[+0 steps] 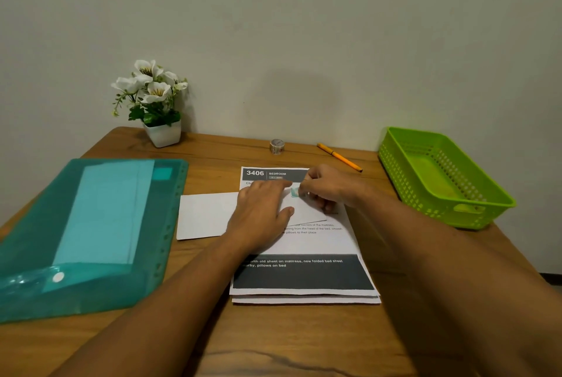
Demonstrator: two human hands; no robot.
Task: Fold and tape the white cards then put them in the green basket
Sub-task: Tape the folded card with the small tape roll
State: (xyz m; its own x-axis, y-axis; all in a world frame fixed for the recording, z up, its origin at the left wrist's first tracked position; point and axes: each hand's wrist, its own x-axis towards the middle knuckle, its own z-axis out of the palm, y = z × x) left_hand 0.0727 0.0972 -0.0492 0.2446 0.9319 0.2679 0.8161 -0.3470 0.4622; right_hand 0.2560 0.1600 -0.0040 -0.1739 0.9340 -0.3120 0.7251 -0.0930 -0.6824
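A folded white card (206,214) lies across a printed sheet at the table's middle. My left hand (261,209) rests flat on the card, fingers spread, pressing it down. My right hand (327,188) pinches a small teal piece of tape (294,192) at the card's upper edge, just past my left fingertips. The green basket (444,176) stands at the right with nothing visible inside. A small roll of tape (277,146) sits near the wall behind the card.
A stack of printed sheets (304,273) lies under the card. A teal plastic folder (88,230) holding pale paper covers the left side. A white pot of flowers (153,103) stands at the back left. An orange pen (339,157) lies behind the sheets.
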